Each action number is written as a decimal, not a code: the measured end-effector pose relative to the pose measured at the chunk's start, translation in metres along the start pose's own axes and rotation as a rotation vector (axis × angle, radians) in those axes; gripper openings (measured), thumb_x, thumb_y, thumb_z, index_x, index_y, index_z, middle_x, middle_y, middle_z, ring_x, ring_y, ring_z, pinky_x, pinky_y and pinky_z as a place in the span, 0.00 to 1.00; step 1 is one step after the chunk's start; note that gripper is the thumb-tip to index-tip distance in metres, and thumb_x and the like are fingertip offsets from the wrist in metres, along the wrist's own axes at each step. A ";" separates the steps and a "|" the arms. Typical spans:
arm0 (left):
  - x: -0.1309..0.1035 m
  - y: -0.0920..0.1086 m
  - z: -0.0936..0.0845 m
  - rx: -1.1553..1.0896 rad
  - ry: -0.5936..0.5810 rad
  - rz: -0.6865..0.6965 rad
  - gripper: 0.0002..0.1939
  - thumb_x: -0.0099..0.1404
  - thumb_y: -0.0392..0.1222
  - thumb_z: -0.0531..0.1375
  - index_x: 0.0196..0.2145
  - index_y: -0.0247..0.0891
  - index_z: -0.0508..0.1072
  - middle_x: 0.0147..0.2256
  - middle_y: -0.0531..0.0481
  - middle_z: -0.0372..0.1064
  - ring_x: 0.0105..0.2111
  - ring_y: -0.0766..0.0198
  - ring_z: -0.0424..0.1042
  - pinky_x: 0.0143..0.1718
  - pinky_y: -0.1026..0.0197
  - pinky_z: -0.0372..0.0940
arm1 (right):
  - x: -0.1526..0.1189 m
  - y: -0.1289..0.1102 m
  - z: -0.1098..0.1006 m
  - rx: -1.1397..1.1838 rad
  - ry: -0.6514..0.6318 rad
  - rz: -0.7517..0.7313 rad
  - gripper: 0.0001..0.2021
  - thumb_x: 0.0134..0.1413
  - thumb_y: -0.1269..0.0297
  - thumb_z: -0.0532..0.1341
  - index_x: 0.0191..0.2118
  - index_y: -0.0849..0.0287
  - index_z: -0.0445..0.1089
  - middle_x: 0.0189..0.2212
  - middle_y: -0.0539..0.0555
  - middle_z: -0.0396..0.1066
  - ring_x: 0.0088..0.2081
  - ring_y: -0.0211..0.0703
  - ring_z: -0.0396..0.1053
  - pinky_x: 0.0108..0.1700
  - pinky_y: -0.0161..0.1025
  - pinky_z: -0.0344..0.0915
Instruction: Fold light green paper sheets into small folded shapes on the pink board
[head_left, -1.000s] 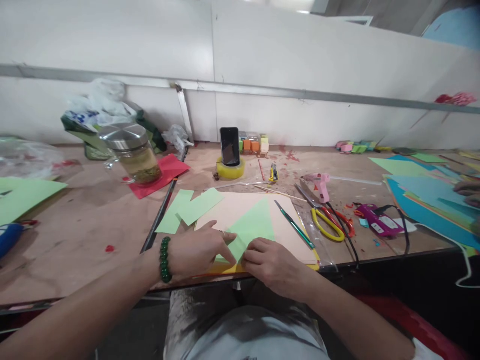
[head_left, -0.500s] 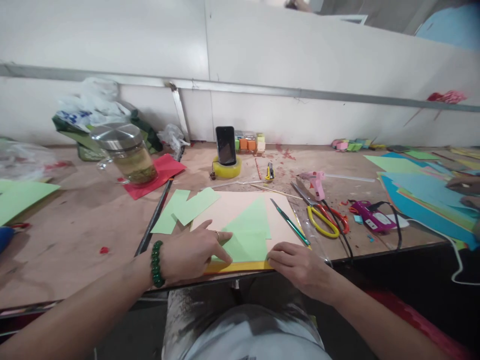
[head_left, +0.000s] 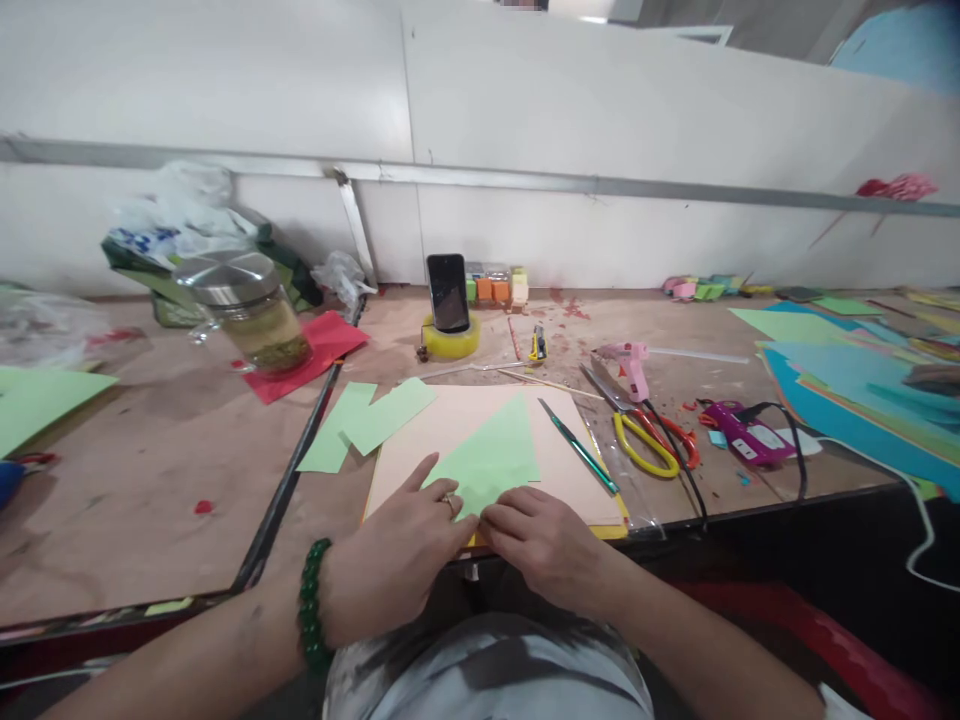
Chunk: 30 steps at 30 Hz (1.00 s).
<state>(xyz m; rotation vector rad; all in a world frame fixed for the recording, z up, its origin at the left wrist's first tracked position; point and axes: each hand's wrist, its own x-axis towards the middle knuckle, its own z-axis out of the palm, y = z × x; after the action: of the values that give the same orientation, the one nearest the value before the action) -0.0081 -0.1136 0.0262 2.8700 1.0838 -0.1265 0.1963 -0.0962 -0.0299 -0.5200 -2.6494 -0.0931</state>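
Note:
A light green paper [head_left: 499, 440] with a pointed top lies on a stack of pale pink sheets [head_left: 405, 435] at the table's front edge. My left hand [head_left: 405, 550], with a ring and a green bead bracelet, rests on the green paper's lower left, thumb at its lower edge and index finger raised apart. Close beside it, my right hand [head_left: 547, 540] has its fingers closed on the lower edge of the green paper. Two green strips [head_left: 390, 415] overlap the pink sheets' upper left corner. A green cutter knife [head_left: 577, 445] lies on the right of the stack.
Behind the stack, a phone [head_left: 448, 292] leans in a yellow tape roll [head_left: 450, 341]. Scissors [head_left: 645, 445], a pink glue gun [head_left: 634, 370] and a purple device [head_left: 750, 435] lie right. A glass jar [head_left: 259, 320] stands left on red paper [head_left: 330, 350]. Coloured sheets [head_left: 847, 390] lie far right.
My right hand has moved left along the green paper's lower edge, close to my left hand. My left hand has shifted slightly down, its index finger no longer pointing across the paper.

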 end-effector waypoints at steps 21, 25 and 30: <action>-0.041 0.002 0.044 0.130 0.216 -0.176 0.24 0.58 0.28 0.53 0.52 0.37 0.71 0.41 0.43 0.74 0.45 0.54 0.70 0.59 0.44 0.56 | 0.019 -0.004 0.005 -0.016 -0.156 -0.024 0.09 0.64 0.72 0.52 0.44 0.64 0.68 0.33 0.55 0.69 0.34 0.45 0.62 0.35 0.40 0.63; -0.040 0.003 0.053 0.219 0.293 -0.174 0.21 0.62 0.29 0.52 0.51 0.36 0.71 0.41 0.44 0.73 0.46 0.55 0.70 0.60 0.45 0.53 | 0.016 0.002 0.001 -0.055 -0.153 -0.120 0.10 0.66 0.70 0.51 0.45 0.65 0.68 0.34 0.56 0.70 0.36 0.44 0.63 0.35 0.39 0.63; -0.043 0.003 0.060 0.292 0.358 -0.137 0.18 0.64 0.31 0.51 0.50 0.35 0.72 0.41 0.42 0.74 0.47 0.55 0.69 0.61 0.47 0.51 | 0.001 0.011 -0.008 -0.035 -0.143 -0.115 0.09 0.67 0.69 0.51 0.44 0.63 0.68 0.35 0.56 0.71 0.37 0.42 0.66 0.35 0.37 0.64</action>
<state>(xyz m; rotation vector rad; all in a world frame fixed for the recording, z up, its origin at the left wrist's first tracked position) -0.0412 -0.1499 -0.0286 3.1562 1.4314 0.2546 0.2032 -0.0871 -0.0226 -0.3988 -2.8211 -0.1425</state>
